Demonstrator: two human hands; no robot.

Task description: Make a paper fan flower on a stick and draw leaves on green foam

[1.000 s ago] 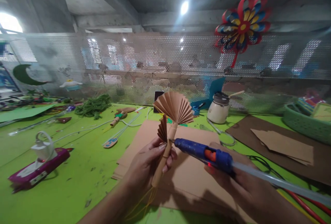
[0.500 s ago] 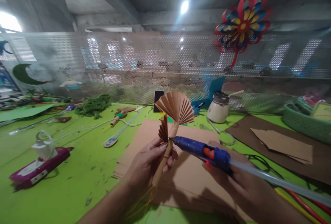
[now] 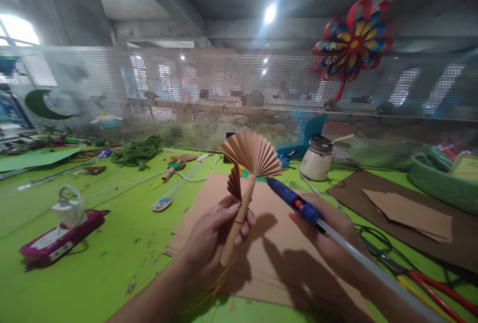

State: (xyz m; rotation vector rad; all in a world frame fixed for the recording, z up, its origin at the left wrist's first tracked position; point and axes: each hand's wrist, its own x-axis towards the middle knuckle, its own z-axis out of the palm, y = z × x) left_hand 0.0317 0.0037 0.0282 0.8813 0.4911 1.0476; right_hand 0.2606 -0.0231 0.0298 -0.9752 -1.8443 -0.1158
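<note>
My left hand (image 3: 214, 231) is closed round a rolled brown paper stick (image 3: 237, 223) held upright above the table. A large pleated brown paper fan (image 3: 252, 154) tops the stick, and a small pleated fan (image 3: 234, 182) sits on its left side. My right hand (image 3: 328, 231) grips a blue hot glue gun (image 3: 295, 202) with a clear glue stick (image 3: 369, 269) trailing from its back. The nozzle points up and left, just right of the stick below the large fan. Under both hands lies a stack of brown cardboard sheets (image 3: 276, 258).
The green table (image 3: 123, 243) carries a purple tool with a white handle (image 3: 56, 236) at left, green yarn (image 3: 136, 151), a white jar (image 3: 315, 159), dark brown paper (image 3: 373, 188), a green basket (image 3: 442, 181) and red-handled scissors (image 3: 429, 278). A perforated metal screen (image 3: 209, 94) with a paper flower (image 3: 353, 39) stands behind.
My right hand has swung the glue gun's nozzle up and away from the stick's middle, toward the base of the large fan. The left hand keeps the stick almost still.
</note>
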